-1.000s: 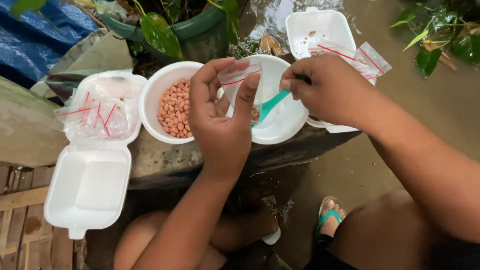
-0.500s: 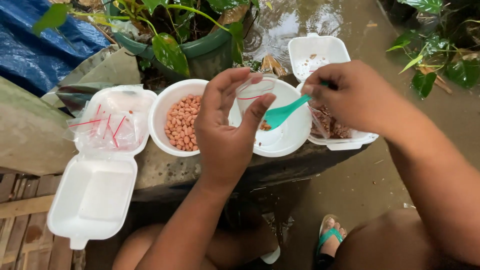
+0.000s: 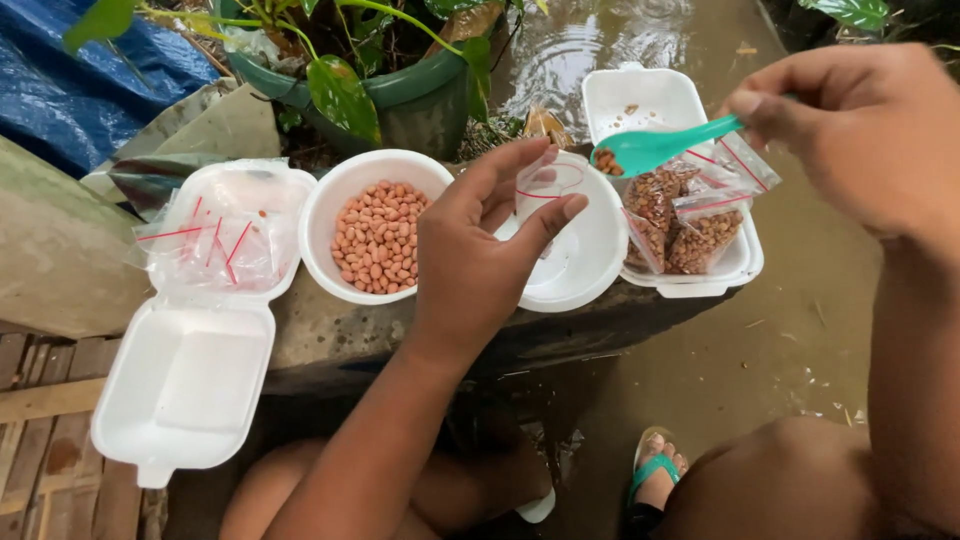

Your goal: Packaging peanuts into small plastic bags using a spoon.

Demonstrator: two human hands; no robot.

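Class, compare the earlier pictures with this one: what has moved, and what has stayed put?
The right hand lifted the green spoon out of the small bag, up and rightward, now carrying peanuts. The left hand still holds the bag over the near-empty bowl; the peanut bowl is unmoved.

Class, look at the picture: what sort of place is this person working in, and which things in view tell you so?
Probably an outdoor yard or garden: a potted plant, wet ground with puddles and a rough stone ledge serving as a worktable.
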